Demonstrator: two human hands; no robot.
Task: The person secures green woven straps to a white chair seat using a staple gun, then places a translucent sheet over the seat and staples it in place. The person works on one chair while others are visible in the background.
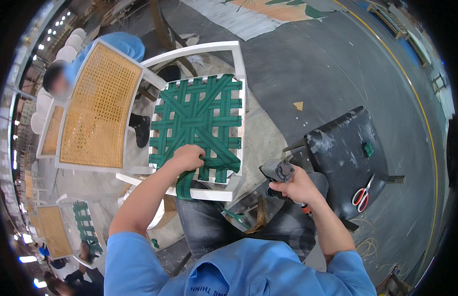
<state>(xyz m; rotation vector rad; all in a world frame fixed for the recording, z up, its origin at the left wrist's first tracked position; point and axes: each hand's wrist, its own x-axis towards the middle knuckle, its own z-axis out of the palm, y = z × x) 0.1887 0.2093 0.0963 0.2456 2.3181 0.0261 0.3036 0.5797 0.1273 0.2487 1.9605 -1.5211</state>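
Observation:
A white chair with a woven cane back (98,106) lies in front of me, its seat frame (243,98) crossed by green webbing (192,111) in rows and diagonals. My left hand (188,158) is closed on a green webbing strap (216,162) near the seat's front corner, and the strap's loose end hangs over the front rail. Off to the right of the seat, my right hand (297,186) grips a dark staple gun (277,172) by its handle. The gun is apart from the chair. An orange-red fitting shows below its handle.
To the right, a black padded seat (345,153) carries red-handled scissors (362,195) and a green scrap (368,149). Another webbed chair (86,222) stands at lower left, with a person nearby. A second person is at upper left, beside blue round shapes (120,47).

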